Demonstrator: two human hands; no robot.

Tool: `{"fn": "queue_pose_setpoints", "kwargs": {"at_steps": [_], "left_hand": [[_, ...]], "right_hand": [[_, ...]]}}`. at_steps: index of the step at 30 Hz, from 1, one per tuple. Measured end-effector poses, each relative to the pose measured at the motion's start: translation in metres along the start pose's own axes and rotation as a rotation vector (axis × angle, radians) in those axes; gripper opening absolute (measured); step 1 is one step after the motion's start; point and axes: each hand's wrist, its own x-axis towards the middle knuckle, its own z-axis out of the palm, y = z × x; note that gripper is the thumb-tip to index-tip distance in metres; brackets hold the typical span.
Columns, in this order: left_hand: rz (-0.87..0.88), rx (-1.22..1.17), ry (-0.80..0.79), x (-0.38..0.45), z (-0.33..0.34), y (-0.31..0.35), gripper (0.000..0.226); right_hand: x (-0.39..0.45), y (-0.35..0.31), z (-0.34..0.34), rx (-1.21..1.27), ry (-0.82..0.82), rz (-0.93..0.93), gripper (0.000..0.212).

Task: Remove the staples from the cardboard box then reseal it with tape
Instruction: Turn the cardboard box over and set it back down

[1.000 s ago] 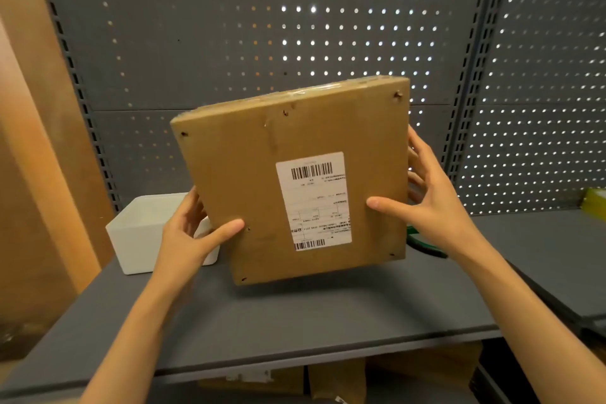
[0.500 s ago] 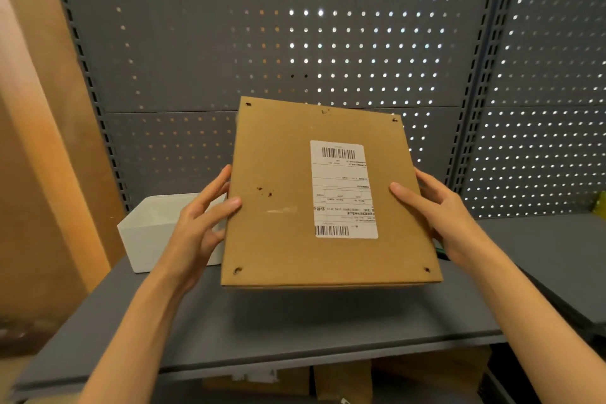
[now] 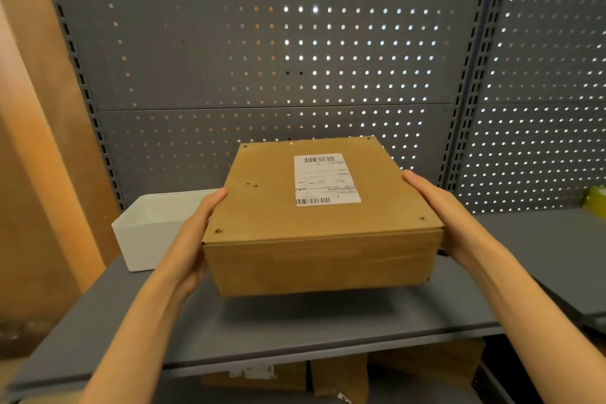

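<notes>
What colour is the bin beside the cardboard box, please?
White; the bin shows clearly in the head view.

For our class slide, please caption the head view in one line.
Both hands, left hand and right hand, hold a labelled brown cardboard box above a grey shelf.

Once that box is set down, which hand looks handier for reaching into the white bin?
Probably the left hand: it holds the box on the side nearest the white bin. The right hand would have to cross over.
</notes>
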Motion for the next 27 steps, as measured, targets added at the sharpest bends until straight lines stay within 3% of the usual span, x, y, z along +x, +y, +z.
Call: {"fn": "queue_pose_setpoints", "kwargs": {"at_steps": [4,10,14,18,24,27], "left_hand": [[-0.068,-0.060,0.047,0.004,-0.001,-0.006,0.029],[-0.094,-0.131,0.044,0.005,-0.005,-0.007,0.037],[0.029,-0.028,0.035,0.002,-0.005,-0.001,0.044],[0.067,0.099,0.048,0.003,-0.008,0.001,0.038],[0.166,0.129,-0.184,0.005,-0.002,0.001,0.032],[0.165,0.151,-0.185,0.010,-0.002,-0.003,0.032]], "right_hand": [[-0.001,-0.005,0.004,0.033,-0.048,-0.044,0.043],[0.002,-0.002,0.003,0.112,-0.095,-0.044,0.027],[0.003,0.002,0.000,0.143,-0.099,-0.021,0.022],[0.010,0.013,-0.002,0.239,-0.106,-0.003,0.044],[0.018,0.015,-0.004,0.377,-0.035,-0.016,0.047],[0.020,0.019,-0.005,0.372,0.026,0.031,0.033]]}}
